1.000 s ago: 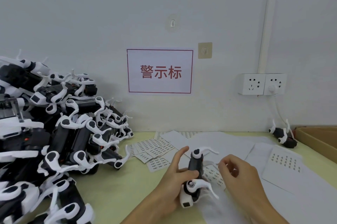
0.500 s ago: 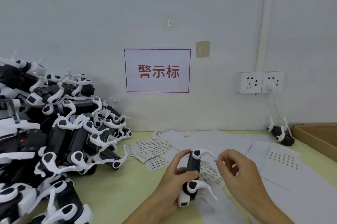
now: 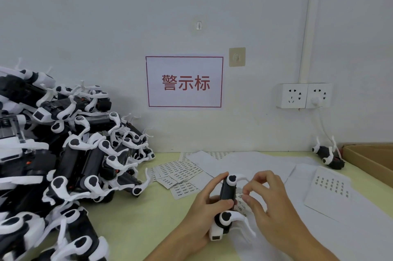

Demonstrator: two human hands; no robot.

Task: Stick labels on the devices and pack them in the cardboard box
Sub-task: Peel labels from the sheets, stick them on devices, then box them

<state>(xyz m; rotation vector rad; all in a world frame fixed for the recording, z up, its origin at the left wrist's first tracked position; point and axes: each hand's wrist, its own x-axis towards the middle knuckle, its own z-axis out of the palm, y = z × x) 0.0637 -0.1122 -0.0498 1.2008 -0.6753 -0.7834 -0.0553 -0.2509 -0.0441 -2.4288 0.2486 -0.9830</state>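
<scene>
**Trainee:** Where is the device right now, and what has hold of it?

**Operator:** I see it low in the middle, just above the bench [image 3: 131, 226]. The left hand [image 3: 204, 216] wraps the black body of the device [image 3: 226, 203], thumb across the front and fingers behind, so that grip is closed firmly on it. The right hand [image 3: 274, 203] sits just beside it, thumb and forefinger pinched together at the device's right side. I judge it is pinching a small label, though the label itself is too small for me to make out.

**Trainee:** How would you expect the thing to handle?

**Operator:** Light and rigid, I'd say; one hand carries it easily. The black body is the place to take hold. The thin white curved arms look springy and could snag or bend, so I'd keep off them. The plastic seems smooth, so a wrap-around grip suits better than a fingertip pinch.

**Trainee:** And the rest?

**Operator:** The pile of devices [image 3: 70, 165] lies well to the left, label sheets [image 3: 180, 172] near the middle, and the cardboard box [image 3: 370, 160] at the right edge, with one device [image 3: 327, 155] just beside it.
</scene>
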